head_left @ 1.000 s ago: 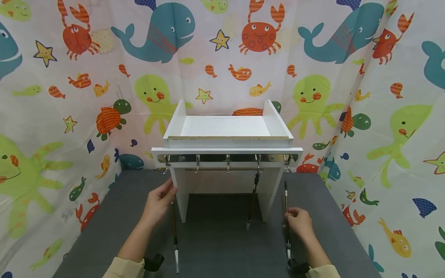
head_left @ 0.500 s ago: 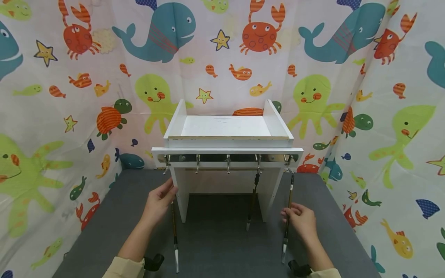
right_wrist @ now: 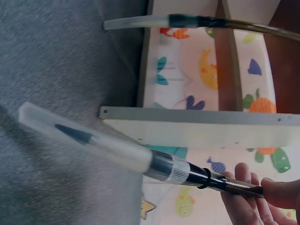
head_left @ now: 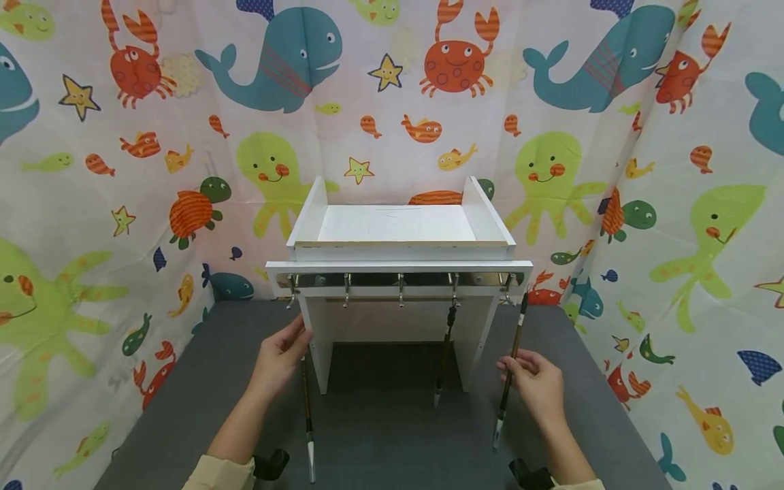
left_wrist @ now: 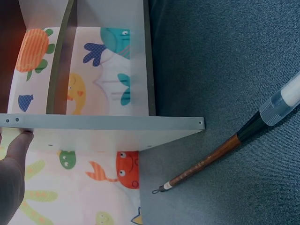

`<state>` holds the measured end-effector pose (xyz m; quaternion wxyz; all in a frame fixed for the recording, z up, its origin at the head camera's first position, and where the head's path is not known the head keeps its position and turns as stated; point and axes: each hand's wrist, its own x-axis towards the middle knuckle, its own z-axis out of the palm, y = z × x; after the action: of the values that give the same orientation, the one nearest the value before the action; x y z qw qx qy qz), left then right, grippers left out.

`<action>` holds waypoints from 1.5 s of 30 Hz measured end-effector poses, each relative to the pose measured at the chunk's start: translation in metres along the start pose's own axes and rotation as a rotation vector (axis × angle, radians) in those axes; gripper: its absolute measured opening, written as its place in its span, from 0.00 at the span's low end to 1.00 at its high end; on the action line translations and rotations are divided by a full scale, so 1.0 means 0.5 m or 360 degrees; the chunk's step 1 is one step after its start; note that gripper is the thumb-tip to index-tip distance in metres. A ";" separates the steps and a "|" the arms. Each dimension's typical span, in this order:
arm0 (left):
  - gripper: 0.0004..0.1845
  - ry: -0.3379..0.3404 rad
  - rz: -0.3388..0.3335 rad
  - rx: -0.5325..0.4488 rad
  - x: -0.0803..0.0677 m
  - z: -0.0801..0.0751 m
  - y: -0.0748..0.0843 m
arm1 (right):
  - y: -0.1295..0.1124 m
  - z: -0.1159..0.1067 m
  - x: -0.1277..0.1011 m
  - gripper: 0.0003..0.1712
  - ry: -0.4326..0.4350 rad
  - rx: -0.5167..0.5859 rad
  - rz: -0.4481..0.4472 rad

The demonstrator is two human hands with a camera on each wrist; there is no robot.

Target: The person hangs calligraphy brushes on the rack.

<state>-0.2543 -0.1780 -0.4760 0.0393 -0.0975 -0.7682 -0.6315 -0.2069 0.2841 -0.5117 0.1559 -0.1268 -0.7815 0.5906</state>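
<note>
A white wooden shelf [head_left: 401, 253] bears a row of metal hooks [head_left: 401, 289] along its front. My left hand [head_left: 280, 357] rests its fingertips against the outside of the shelf's left side panel [left_wrist: 103, 123]. On the right, my right hand [head_left: 539, 384] pinches a brown-handled calligraphy brush [head_left: 511, 371] between thumb and fingers. That brush leans with its top near the rightmost hook [head_left: 507, 289]; a clear cap [right_wrist: 86, 136] covers its dark tip, pointing down. A second capped brush [head_left: 445, 357] hangs from the hook beside it. A third brush [head_left: 308, 408] hangs on the left, its top hidden by my left hand.
The shelf stands on a dark grey surface [head_left: 380, 435]. Behind and at both sides hangs a white curtain [head_left: 392, 122] printed with sea animals. The shelf's top tray [head_left: 398, 224] has raised sides.
My right hand has raised the brush and moved slightly right. The brush's top has swung up and right, past the rightmost hook, and its capped tip has shifted left. My left hand stays put.
</note>
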 end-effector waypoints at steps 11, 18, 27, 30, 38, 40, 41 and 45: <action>0.33 -0.0010 -0.0020 0.0013 0.000 -0.002 -0.005 | -0.059 -0.006 -0.030 0.14 0.0094 0.0030 -0.0275; 0.33 -0.0021 -0.0018 0.0014 -0.002 -0.001 -0.004 | -0.100 -0.015 -0.054 0.14 0.0117 0.0078 -0.0362; 0.33 -0.0024 -0.0001 0.0022 -0.001 -0.002 -0.005 | -0.150 -0.025 -0.090 0.13 0.0127 0.0098 -0.0472; 0.32 -0.0015 0.0009 0.0018 -0.001 -0.002 -0.005 | -0.171 -0.027 -0.103 0.13 0.0097 0.0143 -0.0506; 0.32 -0.0004 0.0015 0.0013 0.002 0.000 -0.007 | -0.207 -0.012 -0.138 0.11 -0.0004 0.0228 -0.0555; 0.32 -0.0007 0.0013 0.0009 0.002 0.000 -0.007 | -0.210 -0.006 -0.146 0.11 -0.0042 0.0205 -0.0596; 0.32 -0.0009 0.0015 0.0013 0.002 0.000 -0.007 | -0.210 -0.003 -0.150 0.11 -0.0068 0.0195 -0.0621; 0.32 -0.0011 0.0014 -0.0007 0.002 -0.001 -0.005 | -0.213 0.006 -0.161 0.11 -0.0168 0.0161 -0.0723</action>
<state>-0.2559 -0.1789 -0.4783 0.0393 -0.1032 -0.7665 -0.6326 -0.1355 0.2217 -0.4175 0.2498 0.0914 -0.7664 0.5847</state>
